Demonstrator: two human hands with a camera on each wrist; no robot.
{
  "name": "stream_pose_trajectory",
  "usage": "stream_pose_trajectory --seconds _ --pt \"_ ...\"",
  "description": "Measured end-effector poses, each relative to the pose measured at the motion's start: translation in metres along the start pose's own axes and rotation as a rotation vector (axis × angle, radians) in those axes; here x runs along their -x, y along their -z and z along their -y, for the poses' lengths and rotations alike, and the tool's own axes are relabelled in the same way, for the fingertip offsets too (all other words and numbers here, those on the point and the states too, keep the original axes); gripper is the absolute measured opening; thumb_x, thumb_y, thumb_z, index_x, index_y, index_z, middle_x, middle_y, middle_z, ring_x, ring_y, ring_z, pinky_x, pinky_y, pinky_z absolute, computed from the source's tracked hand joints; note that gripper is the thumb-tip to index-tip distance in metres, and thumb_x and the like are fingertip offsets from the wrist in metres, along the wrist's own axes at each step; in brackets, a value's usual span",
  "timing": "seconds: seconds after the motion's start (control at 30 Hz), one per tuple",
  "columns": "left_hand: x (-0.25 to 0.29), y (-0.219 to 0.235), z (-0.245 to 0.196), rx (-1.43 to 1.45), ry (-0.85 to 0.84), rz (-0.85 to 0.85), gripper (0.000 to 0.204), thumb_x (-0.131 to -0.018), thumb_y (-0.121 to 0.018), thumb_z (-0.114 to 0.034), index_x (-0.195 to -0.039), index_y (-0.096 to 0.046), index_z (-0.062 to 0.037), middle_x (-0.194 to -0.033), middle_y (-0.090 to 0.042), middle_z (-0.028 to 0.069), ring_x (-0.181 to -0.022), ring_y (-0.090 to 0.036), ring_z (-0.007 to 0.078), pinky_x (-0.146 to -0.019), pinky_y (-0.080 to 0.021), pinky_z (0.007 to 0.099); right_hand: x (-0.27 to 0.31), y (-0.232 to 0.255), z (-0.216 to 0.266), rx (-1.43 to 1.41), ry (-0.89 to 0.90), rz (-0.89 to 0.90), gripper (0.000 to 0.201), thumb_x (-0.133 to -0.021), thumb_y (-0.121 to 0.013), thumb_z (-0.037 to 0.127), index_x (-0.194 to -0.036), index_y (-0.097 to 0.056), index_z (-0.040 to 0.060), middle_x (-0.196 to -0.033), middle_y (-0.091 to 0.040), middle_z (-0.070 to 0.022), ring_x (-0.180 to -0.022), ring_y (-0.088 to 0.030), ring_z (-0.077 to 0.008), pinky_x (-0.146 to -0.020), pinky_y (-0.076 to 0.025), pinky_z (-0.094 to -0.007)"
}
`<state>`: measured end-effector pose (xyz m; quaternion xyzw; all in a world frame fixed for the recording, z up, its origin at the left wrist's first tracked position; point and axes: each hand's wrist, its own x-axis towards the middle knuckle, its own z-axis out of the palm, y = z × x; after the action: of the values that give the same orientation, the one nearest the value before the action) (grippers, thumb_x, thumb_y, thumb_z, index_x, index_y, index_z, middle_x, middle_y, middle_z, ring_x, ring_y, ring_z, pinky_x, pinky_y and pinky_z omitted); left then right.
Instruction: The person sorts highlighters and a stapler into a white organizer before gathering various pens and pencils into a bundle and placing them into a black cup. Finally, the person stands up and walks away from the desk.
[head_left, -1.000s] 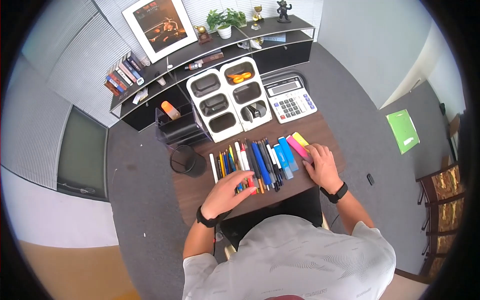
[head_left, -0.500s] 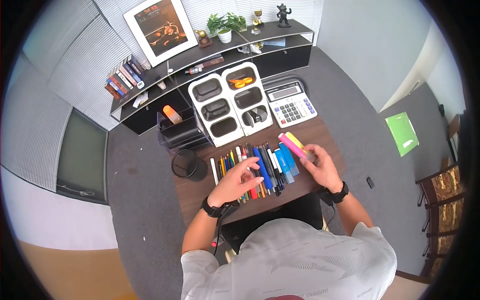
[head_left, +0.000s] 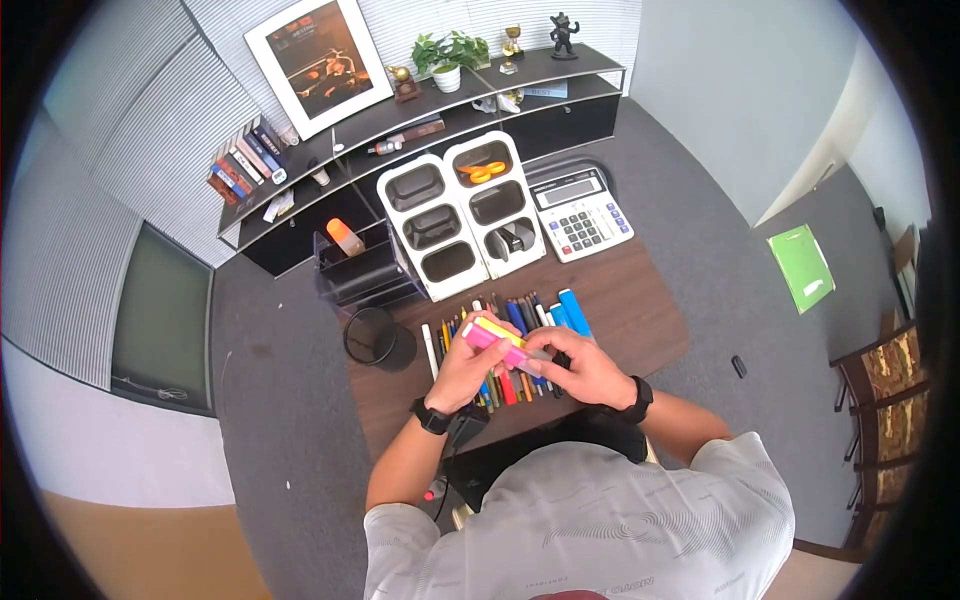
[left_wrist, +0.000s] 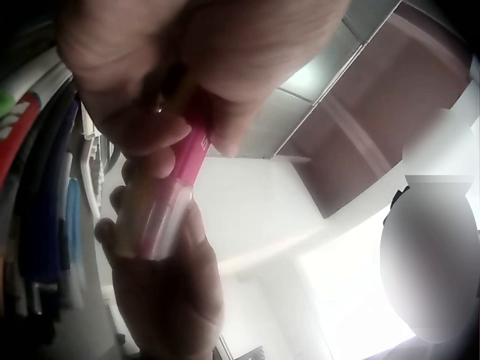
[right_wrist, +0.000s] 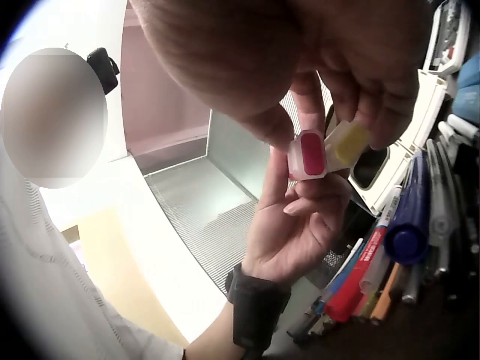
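A pink highlighter (head_left: 484, 337) and a yellow highlighter (head_left: 499, 329) lie side by side between the two hands, above the row of pens. My left hand (head_left: 462, 372) holds them at one end, its thumb along the pink one. At the other end, my right hand (head_left: 585, 370) pinches the pair between thumb and fingers. The right wrist view shows the ends of the pink highlighter (right_wrist: 311, 154) and the yellow highlighter (right_wrist: 350, 145) close together. Below the hands, several pens and markers (head_left: 432, 345) lie in a row on the brown table, partly hidden; blue highlighters (head_left: 572, 311) sit at its right end.
A black mesh pen cup (head_left: 375, 340) stands left of the pens. Behind are a clear organizer (head_left: 350, 270) with an orange-topped item, a white compartment tray (head_left: 484, 270) holding orange scissors (head_left: 487, 173), and a calculator (head_left: 590, 222). The wooden table (head_left: 640, 310) extends to the right.
My right hand has lifted the pink and yellow highlighters from the right end of the row and brought them left. My left hand, loosely over the pens before, now holds them too.
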<state>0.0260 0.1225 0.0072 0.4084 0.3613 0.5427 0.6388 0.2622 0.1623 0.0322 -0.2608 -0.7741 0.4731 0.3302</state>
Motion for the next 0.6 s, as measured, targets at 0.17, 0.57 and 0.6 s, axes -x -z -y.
stream_pose_trajectory --seconds 0.17,0.57,0.6 --pt "0.000 0.000 -0.001 -0.017 -0.053 -0.057 0.029 -0.104 -0.070 -0.010 -0.126 -0.051 -0.0091 -0.111 -0.071 0.0046 -0.078 -0.064 0.0065 -0.059 -0.049 0.0208 -0.002 -0.006 0.005 0.041 -0.022 0.000 0.032 -0.100 -0.075 0.017 -0.126 -0.066 0.0026 -0.120 -0.070 -0.0118 -0.099 -0.068 -0.0235 -0.082 -0.056 -0.0346" --pt "0.000 -0.016 -0.002 0.019 -0.172 -0.316 0.028 -0.104 -0.071 -0.009 -0.121 -0.049 -0.0124 -0.097 -0.068 0.0043 -0.064 -0.061 0.0078 -0.050 -0.045 0.0212 -0.005 -0.015 0.005 0.047 0.114 -0.035 0.036 -0.098 -0.076 0.012 -0.132 -0.066 0.0037 -0.126 -0.067 -0.0151 -0.105 -0.071 -0.0285 -0.088 -0.059 -0.0355" --pt "0.000 -0.015 -0.002 0.027 -0.166 -0.320 0.026 -0.105 -0.069 -0.010 -0.120 -0.049 -0.0125 -0.096 -0.068 0.0044 -0.062 -0.061 0.0081 -0.050 -0.044 0.0210 -0.007 -0.015 0.011 0.199 0.228 -0.051 0.037 -0.097 -0.076 0.011 -0.132 -0.066 0.0041 -0.126 -0.067 -0.0157 -0.107 -0.071 -0.0310 -0.088 -0.059 -0.0363"
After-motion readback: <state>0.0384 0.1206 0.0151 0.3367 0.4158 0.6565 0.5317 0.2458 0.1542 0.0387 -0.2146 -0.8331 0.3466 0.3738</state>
